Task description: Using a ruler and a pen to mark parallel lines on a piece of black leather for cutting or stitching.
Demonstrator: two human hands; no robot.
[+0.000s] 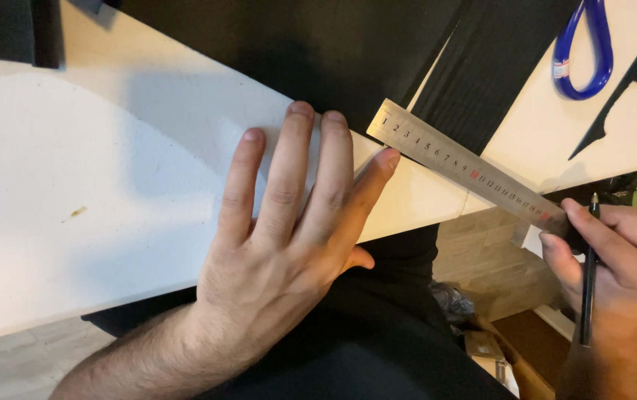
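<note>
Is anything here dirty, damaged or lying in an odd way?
One small thing: a brownish spot marks the white board, left of the left hand. The steel ruler lies slanted, its near end past the board's edge, held by the right hand.

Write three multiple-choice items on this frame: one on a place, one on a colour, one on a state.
1. Where are the scissors?
A. top right of the table
B. on the floor
C. under the left hand

2. What colour are the scissor handles?
A. red
B. blue
C. yellow

3. How is the left hand placed?
A. clenched in a fist
B. holding a pen
C. flat, fingers spread on the white board

Answers: A, they lie at the top right corner; B, the loops are blue; C, the palm presses down while the right hand grips the steel ruler and pen.
</note>
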